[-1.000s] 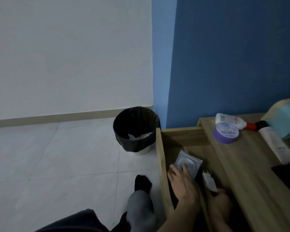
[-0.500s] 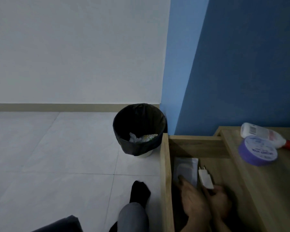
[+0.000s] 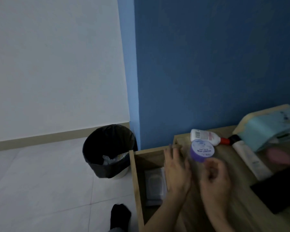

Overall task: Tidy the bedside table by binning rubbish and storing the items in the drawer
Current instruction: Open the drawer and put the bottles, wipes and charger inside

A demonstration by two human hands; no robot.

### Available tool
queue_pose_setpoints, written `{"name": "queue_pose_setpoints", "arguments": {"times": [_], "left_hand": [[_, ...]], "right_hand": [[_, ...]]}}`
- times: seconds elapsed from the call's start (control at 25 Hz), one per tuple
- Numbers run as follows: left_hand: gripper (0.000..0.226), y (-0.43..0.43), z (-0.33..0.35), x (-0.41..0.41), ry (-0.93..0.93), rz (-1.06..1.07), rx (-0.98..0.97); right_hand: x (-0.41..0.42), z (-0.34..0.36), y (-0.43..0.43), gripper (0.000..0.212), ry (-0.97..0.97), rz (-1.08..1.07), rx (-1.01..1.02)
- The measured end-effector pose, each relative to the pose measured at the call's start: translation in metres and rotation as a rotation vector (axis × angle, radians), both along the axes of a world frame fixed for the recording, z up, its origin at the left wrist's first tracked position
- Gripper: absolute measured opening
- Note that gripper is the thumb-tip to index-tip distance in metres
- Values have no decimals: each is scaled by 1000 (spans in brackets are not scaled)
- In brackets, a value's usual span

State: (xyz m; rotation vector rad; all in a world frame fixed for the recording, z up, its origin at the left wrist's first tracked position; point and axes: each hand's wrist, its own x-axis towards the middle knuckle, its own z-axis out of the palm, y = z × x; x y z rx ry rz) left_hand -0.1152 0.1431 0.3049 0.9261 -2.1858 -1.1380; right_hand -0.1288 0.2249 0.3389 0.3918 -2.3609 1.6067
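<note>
The wooden drawer (image 3: 135, 178) stands open beside the bedside table (image 3: 241, 195). A grey flat packet (image 3: 154, 183) lies inside it. My left hand (image 3: 176, 171) hovers over the drawer with fingers straight and spread, holding nothing. My right hand (image 3: 214, 178) is above the table's near edge, fingers loosely curled, empty, just in front of a purple round tub (image 3: 202, 150). Behind the tub lies a white bottle with a red cap (image 3: 206, 136). A white tube with a black cap (image 3: 248, 158) lies to the right.
A black-lined bin (image 3: 107, 151) with crumpled rubbish stands on the tiled floor left of the drawer, against the blue wall corner. A light blue tissue box (image 3: 266, 128), a pink blurred thing (image 3: 278, 155) and a black flat object (image 3: 278, 190) are on the table. My socked foot (image 3: 120, 215) is below.
Both hands have risen out of the drawer toward the table top. The white charger that my right hand held is out of sight. The view has swung to the right.
</note>
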Motion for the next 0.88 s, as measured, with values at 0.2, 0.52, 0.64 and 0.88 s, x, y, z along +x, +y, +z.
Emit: {"name": "queue_pose_setpoints", "arguments": {"times": [0.2, 0.52, 0.64, 0.88], "left_hand": [[61, 2, 41, -32, -262, -438, -119], [67, -2, 31, -38, -219, -393, -113], [64, -2, 29, -30, -182, -362, -101], [66, -4, 30, 2, -146, -312, -38]], "right_hand": [[-76, -14, 17, 43, 150, -54, 209], [-124, -33, -3, 48, 251, 34, 555], [-129, -41, -5, 49, 206, -4, 683], [-116, -37, -2, 35, 268, -111, 819]]}}
